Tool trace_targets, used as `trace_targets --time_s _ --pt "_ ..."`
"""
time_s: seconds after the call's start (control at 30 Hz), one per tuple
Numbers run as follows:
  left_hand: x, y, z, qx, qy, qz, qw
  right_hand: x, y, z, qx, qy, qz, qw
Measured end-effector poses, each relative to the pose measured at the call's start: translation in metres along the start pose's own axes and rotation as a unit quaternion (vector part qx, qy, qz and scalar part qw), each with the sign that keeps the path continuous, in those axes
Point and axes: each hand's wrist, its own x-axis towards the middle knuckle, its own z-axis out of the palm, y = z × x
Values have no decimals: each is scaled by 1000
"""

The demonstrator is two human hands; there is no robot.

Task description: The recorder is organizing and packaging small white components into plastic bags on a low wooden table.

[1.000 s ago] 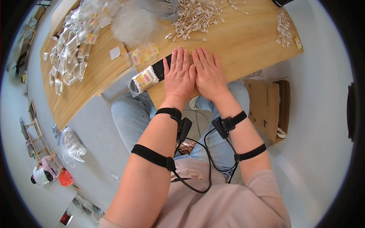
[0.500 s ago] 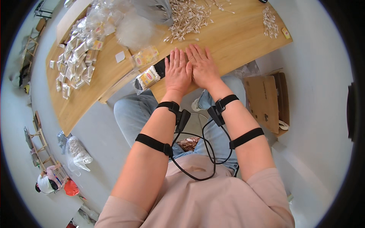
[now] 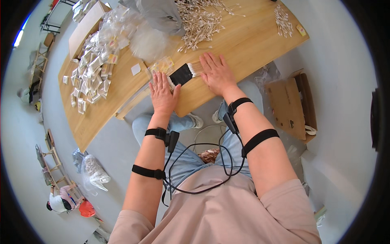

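A short row of cotton swabs (image 3: 196, 69) lies side by side at the right end of a flat black strip (image 3: 181, 75) on the table. My right hand (image 3: 219, 77) rests flat with fingers stretched out, its fingertips and thumb beside the row's right end. At the strip's left end, my left hand (image 3: 163, 95) lies with its fingers straight over a packet of cotton swabs (image 3: 171, 84), covering most of it. Neither hand is closed around anything. Just beyond the left fingers sits a clear bag with yellow print (image 3: 164, 65).
Loose cotton swabs (image 3: 199, 30) are heaped at the back, with a smaller pile (image 3: 283, 22) at the right. Filled packets (image 3: 91, 79) and clear bags (image 3: 118, 28) cover the left. A grey plastic bag (image 3: 164, 16) stands between. A cardboard box (image 3: 286, 105) is on the floor.
My hands have parted. The left has slid leftward onto the packet, uncovering the black strip and the swab row; the right has stayed near its place.
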Motion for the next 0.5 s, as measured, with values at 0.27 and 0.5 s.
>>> trace_targets --time_s 0.27,0.5 --pt "-3 -14 -5 20 -58 69 996 0 0 -3 -1 -2 3 1000" --pt "-5 -10 1 122 -24 94 988 -1 0 1 -5 -2 9 1000"
